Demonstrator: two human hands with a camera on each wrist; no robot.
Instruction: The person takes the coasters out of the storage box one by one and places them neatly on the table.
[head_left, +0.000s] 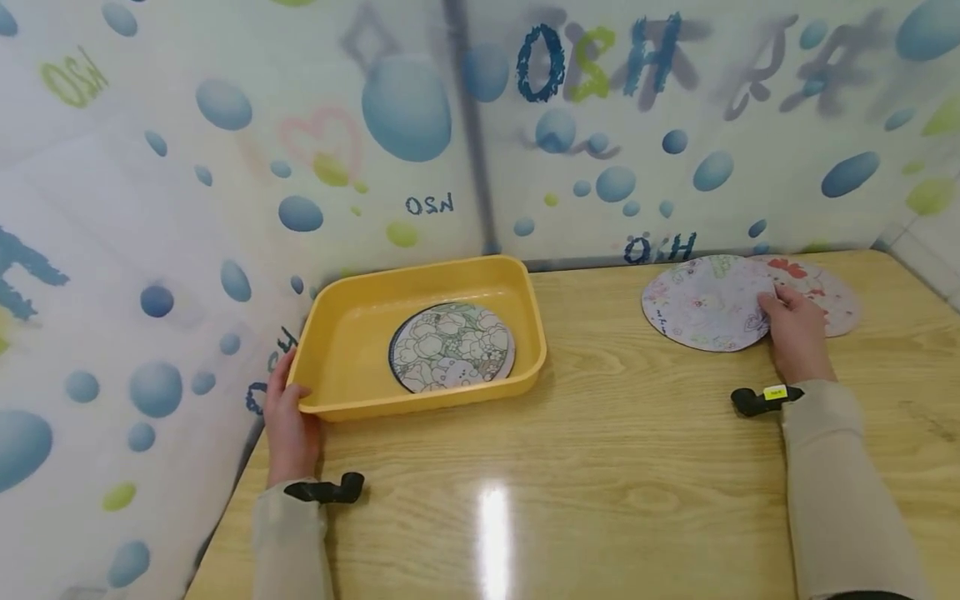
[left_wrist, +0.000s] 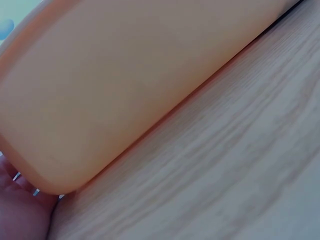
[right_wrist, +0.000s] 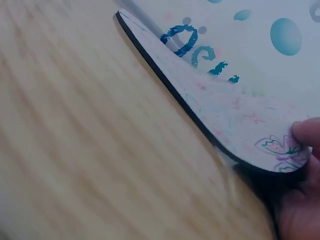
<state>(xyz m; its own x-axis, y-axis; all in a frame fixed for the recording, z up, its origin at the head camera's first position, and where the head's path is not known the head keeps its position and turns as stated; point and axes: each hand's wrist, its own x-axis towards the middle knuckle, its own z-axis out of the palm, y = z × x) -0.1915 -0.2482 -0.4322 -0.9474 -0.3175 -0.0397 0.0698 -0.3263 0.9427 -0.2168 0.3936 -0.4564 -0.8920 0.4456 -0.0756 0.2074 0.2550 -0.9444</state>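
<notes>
The thumb of my right hand (head_left: 798,329) is on the drawn face of the pale round mat (head_left: 705,304) and pinches its edge against the fingers below. This mat partly covers the red-patterned mat (head_left: 834,296) on the table (head_left: 562,467). My left hand (head_left: 288,417) grips the near left corner of the yellow tray (head_left: 348,342), where a line-drawn round mat (head_left: 450,346) lies toward the right. From my remote place I judge it better to raise only the pale one, gently, not dragging its neighbour, and keep the tray steady.
</notes>
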